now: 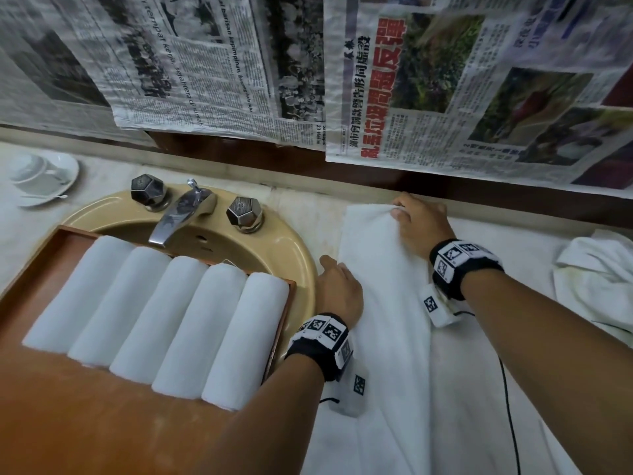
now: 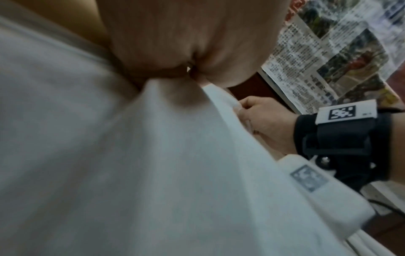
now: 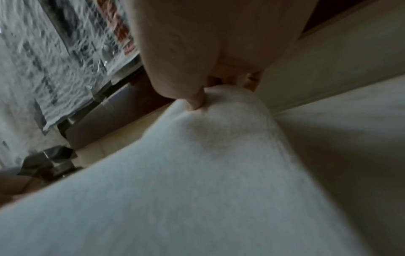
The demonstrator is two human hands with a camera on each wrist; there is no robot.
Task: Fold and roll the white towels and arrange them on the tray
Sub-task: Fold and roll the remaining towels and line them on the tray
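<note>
the right hand pinches the far corner of the folded white towel at centre right; the left hand seems to grip its left edge. five rolled towels fill the tray, lower left.

Rolled towels on tray: five; tap knobs: two.

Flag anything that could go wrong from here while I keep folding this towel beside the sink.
1. The right hand pinches only the far corner of the flat towel; the left hand grips its left edge. An uneven pull may skew the fold.
2. The black cable lies across the towel and might get rolled in.
3. The wooden tray with five rolled towels sits over the basin, close to the left forearm; a nudge could shift it.
</note>
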